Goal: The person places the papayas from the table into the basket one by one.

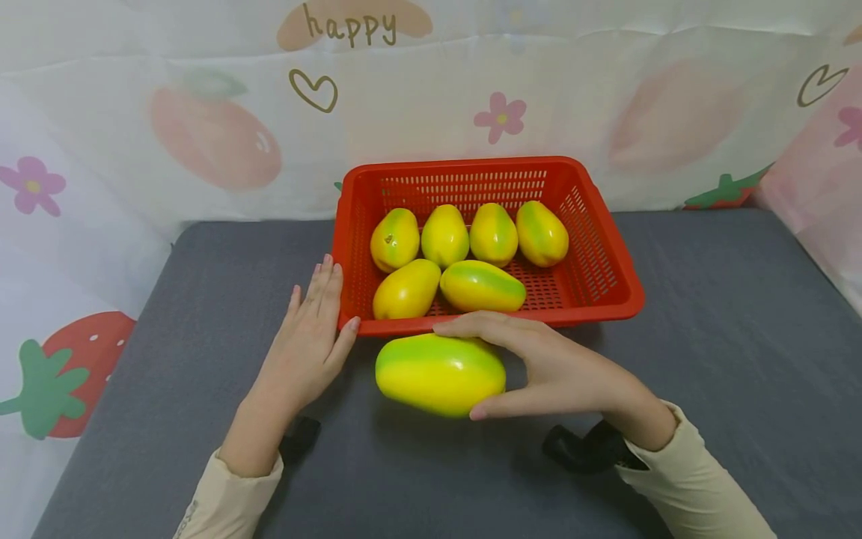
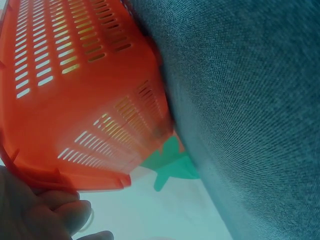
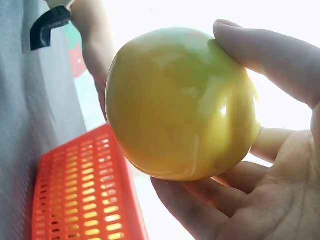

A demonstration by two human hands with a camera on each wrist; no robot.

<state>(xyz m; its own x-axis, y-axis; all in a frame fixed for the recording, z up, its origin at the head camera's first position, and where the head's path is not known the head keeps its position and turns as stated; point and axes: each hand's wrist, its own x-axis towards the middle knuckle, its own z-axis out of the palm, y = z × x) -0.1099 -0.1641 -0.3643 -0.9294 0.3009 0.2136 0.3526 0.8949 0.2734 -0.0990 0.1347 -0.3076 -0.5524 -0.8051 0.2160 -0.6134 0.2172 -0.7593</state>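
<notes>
My right hand [image 1: 566, 367] grips a yellow-green papaya [image 1: 438, 378] between thumb and fingers, above the table just in front of the red basket. In the right wrist view, the rounded end of this papaya [image 3: 180, 110] faces the camera, with fingers [image 3: 270, 57] around it. With fingers straight, my left hand [image 1: 303, 348] rests against the left rim of the red plastic basket [image 1: 599, 307]. The left wrist view shows those fingertips by the rim of the basket [image 2: 60, 120]. Inside lie several papayas, such as a front one [image 1: 481, 286], in two rows.
A grey cloth [image 1: 714, 337] covers the table. Behind the basket hangs a pale printed curtain [image 1: 417, 97] with fruit and flowers. Black straps with wrist cameras [image 1: 586, 448] sit under both wrists. Inside the basket, bare floor [image 1: 545, 288] shows at the front right.
</notes>
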